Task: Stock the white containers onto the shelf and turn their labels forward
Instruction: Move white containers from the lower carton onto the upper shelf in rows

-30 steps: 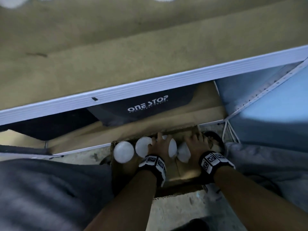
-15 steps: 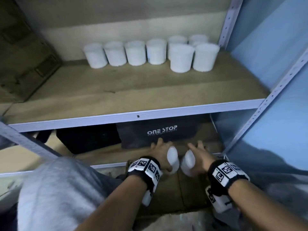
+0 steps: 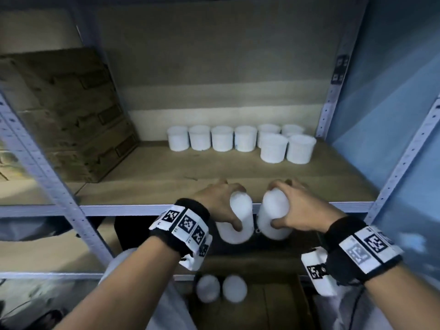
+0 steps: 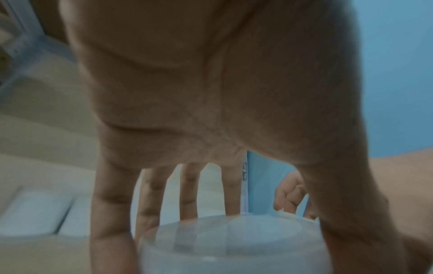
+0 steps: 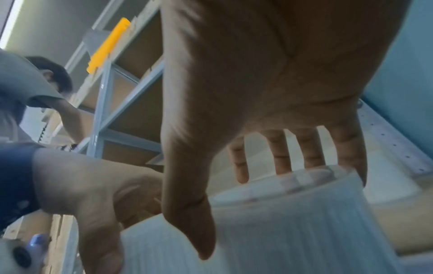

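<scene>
each hand grips one white container, left hand (image 3: 220, 206) and right hand (image 3: 302, 210), top-down by the lid so both can be set upright on the shelf (image 3: 166, 182).

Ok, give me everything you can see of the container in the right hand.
The container in the right hand is a plain white, slightly translucent plastic cylinder with finely ribbed sides and a strip of tape across its top. The right hand grips it from above, fingers over the far side, thumb on the near side. It hangs tilted at the shelf's front edge, not yet set down. No label shows.
</scene>
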Demonstrator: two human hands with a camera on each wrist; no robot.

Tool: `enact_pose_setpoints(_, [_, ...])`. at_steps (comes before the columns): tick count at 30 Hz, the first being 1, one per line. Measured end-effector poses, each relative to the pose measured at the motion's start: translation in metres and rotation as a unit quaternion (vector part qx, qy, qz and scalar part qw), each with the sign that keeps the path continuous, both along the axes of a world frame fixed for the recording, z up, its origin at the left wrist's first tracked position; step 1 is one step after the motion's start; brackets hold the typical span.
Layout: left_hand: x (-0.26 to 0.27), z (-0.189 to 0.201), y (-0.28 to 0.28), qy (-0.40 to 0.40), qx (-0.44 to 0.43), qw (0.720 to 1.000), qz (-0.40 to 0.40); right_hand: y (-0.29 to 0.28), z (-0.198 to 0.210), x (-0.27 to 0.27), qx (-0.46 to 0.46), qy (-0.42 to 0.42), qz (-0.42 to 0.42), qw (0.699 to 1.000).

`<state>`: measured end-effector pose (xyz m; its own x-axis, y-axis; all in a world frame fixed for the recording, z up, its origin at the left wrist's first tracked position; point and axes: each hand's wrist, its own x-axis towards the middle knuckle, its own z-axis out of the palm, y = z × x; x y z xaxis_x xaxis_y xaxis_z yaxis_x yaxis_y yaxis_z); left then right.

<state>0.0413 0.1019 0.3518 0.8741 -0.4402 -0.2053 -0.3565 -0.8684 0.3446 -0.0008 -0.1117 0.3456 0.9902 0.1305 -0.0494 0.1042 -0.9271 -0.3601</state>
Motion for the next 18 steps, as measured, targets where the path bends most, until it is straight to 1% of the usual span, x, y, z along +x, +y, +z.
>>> enact_pose_setpoints(4, [0.013,0.024,0.016,-0.043,-0.013,0.999,0.029,0.013,0.022,0.02,0.025,-0.033,0.01,0.999])
enact_pose_setpoints(8, [0.033,0.034,0.023,-0.06,-0.029,0.996,0.058,0.023,0.028,0.047,0.025,-0.043,0.018,0.999])
enact_pose_setpoints(13, [0.059,0.028,0.024,-0.062,-0.051,0.992,0.093,0.033,0.021,0.082,0.037,-0.042,0.018,0.998])
enact_pose_setpoints(18, [0.079,0.013,0.021,-0.043,-0.042,0.993,0.1,0.037,0.002,0.109,0.052,-0.03,0.015,0.998])
